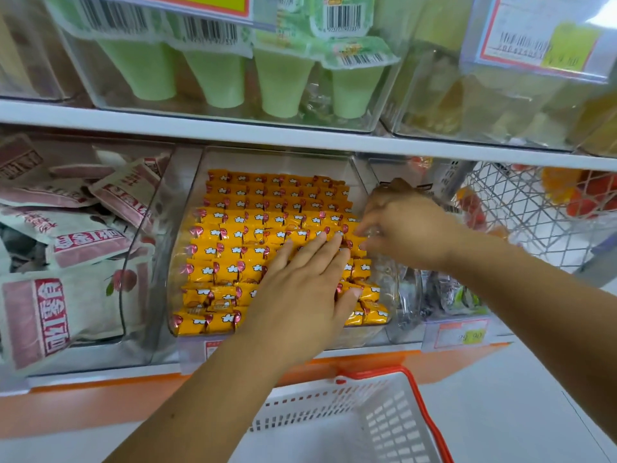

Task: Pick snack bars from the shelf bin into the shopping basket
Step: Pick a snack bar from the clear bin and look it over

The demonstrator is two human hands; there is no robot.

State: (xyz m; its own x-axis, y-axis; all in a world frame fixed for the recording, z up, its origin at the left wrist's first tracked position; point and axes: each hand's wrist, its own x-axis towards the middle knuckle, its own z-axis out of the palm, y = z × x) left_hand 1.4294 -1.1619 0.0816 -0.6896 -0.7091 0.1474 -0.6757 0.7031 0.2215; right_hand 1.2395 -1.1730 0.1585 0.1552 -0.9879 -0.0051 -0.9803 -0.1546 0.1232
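Note:
A clear shelf bin (187, 208) holds several rows of small orange-wrapped snack bars (233, 235). My left hand (300, 289) lies flat on the bars in the bin's right half, fingers straight and pointing up-right. My right hand (404, 225) reaches in from the right over the bin's right wall, its fingertips down on the bars near that edge; whether they pinch one I cannot tell. A white shopping basket (377, 422) with a red rim and handle sits below the shelf, under my arms, and looks empty.
Pink-and-white snack bags (66, 262) fill the bin to the left. Green jelly cups (213, 75) stand in bins on the shelf above. Another clear bin with dark packets (447, 295) sits to the right, beside a white wire rack (521, 222). An orange shelf edge (100, 402) runs below.

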